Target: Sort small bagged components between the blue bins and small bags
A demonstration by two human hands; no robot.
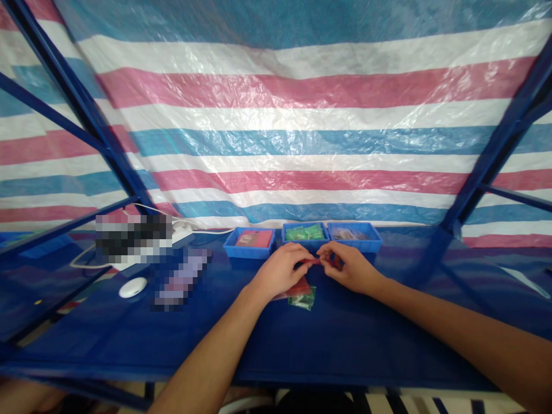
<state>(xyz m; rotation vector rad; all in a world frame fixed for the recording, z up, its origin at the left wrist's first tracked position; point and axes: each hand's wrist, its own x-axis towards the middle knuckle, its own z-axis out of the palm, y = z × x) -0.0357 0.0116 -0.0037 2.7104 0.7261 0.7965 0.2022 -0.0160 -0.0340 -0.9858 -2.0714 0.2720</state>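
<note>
My left hand (pixel 287 267) and my right hand (pixel 348 267) meet over the blue table, just in front of the bins. Between their closed fingertips runs a thin red plastic bag (pixel 314 261), pinched from both sides. More red plastic (pixel 297 287) shows below my left hand; whether it belongs to the same bag I cannot tell. Partly beside it lies a small green packet (pixel 305 300) with a clear, shiny wrapper. My fingers hide much of the red bag.
Three blue bins stand behind my hands: one with red bags (pixel 254 238), one with green packets (pixel 304 232), one with clear packets (pixel 349 233). Leftward lie a white rounded case (pixel 133 287), cables (pixel 207 231) and blurred-out items. Blue metal posts (pixel 487 161) frame a striped tarp (pixel 302 138).
</note>
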